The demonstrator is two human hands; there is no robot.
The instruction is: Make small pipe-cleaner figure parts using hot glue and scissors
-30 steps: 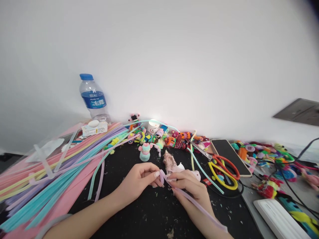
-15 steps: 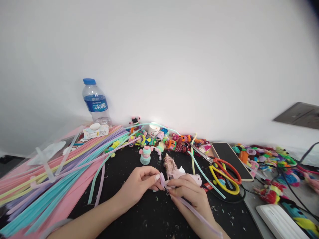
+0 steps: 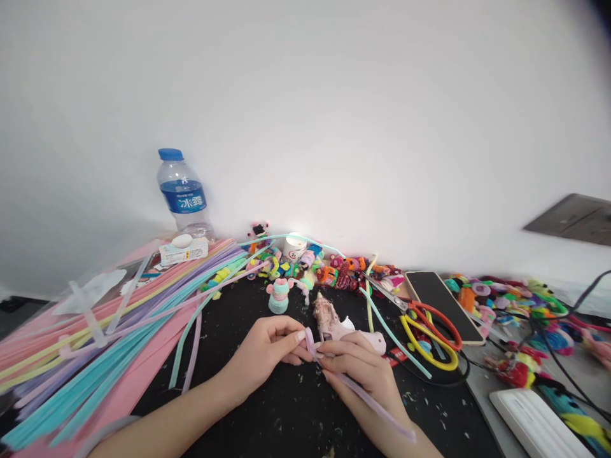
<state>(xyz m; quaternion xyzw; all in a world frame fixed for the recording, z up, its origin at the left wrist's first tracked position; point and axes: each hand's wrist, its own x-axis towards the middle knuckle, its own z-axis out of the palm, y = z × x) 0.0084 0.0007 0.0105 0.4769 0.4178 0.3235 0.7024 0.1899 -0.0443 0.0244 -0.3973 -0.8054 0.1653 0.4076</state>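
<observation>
Towards the near edge of the black surface (image 3: 267,416), your left hand (image 3: 274,346) pinched the curled part of a lilac pipe cleaner (image 3: 365,396), your right hand (image 3: 365,367) gripping just beside; a loose pinch could have sprung the curl, or forward drift bumped the glue gun (image 3: 330,320).

A long, thin lilac strip (image 3: 370,401) is looking fuzzy; by the black table's (image 3: 267,413) back edge, a clear plastic bottle (image 3: 184,197) is shining.
</observation>
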